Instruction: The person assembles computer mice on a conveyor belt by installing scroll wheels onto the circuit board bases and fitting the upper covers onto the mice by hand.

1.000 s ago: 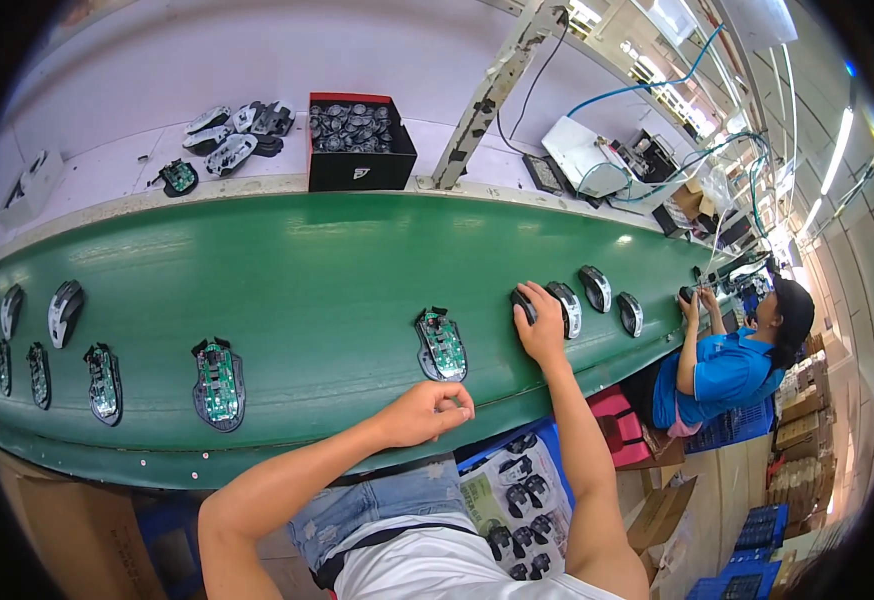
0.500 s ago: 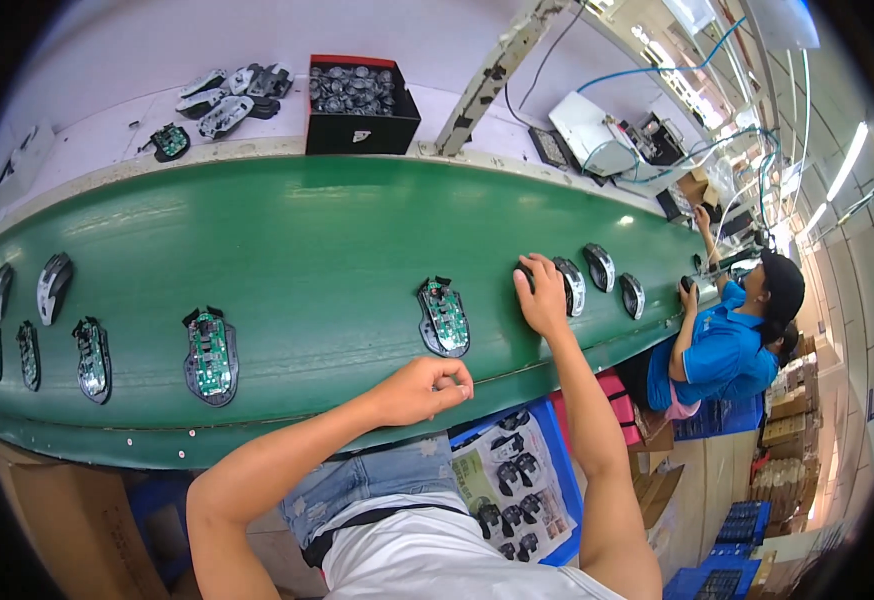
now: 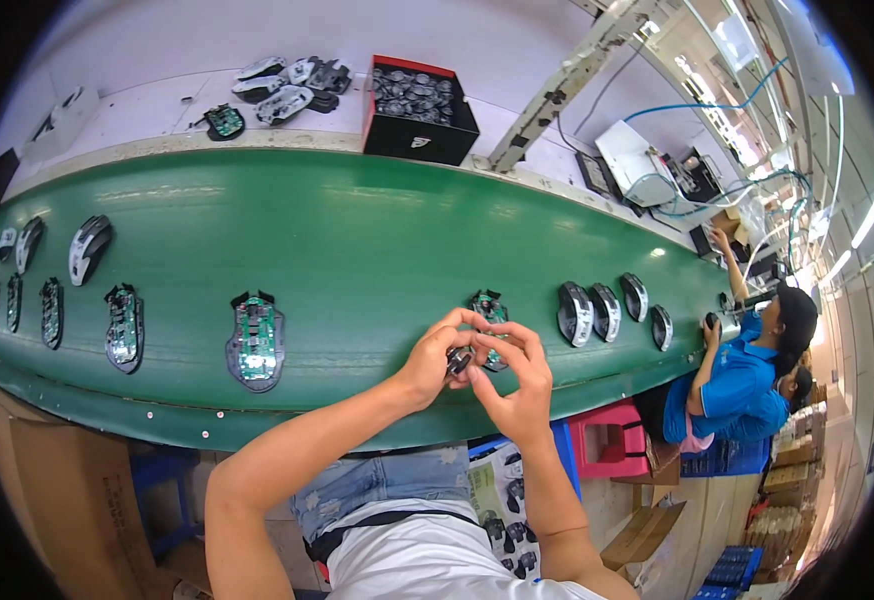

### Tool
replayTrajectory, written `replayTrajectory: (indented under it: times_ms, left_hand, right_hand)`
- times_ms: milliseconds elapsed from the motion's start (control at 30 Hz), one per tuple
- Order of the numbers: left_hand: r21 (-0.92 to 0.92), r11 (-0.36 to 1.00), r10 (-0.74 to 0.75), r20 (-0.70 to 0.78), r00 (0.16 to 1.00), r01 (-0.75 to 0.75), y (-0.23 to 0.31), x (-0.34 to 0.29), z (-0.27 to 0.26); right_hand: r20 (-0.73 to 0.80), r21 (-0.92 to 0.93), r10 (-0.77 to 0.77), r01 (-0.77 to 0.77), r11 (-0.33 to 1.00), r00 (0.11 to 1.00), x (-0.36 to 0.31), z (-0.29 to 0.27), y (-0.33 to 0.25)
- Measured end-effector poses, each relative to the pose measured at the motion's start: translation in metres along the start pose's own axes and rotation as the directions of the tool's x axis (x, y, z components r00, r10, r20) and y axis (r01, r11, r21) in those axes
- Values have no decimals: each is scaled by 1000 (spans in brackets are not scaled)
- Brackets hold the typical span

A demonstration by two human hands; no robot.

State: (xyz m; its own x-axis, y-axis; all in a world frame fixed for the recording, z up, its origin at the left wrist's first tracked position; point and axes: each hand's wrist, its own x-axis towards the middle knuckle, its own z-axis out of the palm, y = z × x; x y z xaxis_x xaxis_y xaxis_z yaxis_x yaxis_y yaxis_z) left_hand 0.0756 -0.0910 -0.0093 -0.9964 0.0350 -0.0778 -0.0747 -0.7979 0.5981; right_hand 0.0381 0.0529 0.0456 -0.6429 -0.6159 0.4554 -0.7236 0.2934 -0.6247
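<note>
My left hand (image 3: 435,362) and my right hand (image 3: 519,388) meet over the near side of the green belt. Between their fingertips is a small dark part (image 3: 459,361), mostly covered by the fingers. My left fingers are curled around it, while the thumb and fingers of my right hand close on it from the right. Just behind the hands lies a mouse base with a green circuit board (image 3: 489,305), partly hidden by my fingers. To the right, a black and silver mouse shell (image 3: 575,314) rests on the belt, with several similar ones beyond it.
More mouse bases with circuit boards (image 3: 257,342) line the belt (image 3: 357,250) on the left, with shells (image 3: 89,250) behind. A black box of dark parts (image 3: 420,135) stands on the back ledge beside a post (image 3: 567,85). Co-workers in blue (image 3: 725,375) sit at right.
My right hand has left the mouse shell at the right and come in to my left hand. Both now close on the small dark part. The view has shifted.
</note>
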Motion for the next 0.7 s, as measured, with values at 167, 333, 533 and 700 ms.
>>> replayTrajectory:
  times_ms: [167, 333, 533, 700]
  left_hand:
    - [35, 995, 91, -50, 995, -89, -8, 7, -6]
    - [116, 990, 85, -44, 995, -80, -4, 7, -6]
    - [160, 986, 38, -22, 999, -33, -1, 6, -11]
    - [170, 981, -75, -118, 990, 94, 4, 6, -5]
  right_hand:
    - [41, -63, 17, -15, 998, 999, -3, 11, 3]
    - [-8, -73, -5, 5, 997, 1000, -1, 18, 2]
    - [-2, 172, 128, -126, 977, 992, -3, 12, 9]
    - [-67, 512, 276, -204, 835, 959, 4, 15, 5]
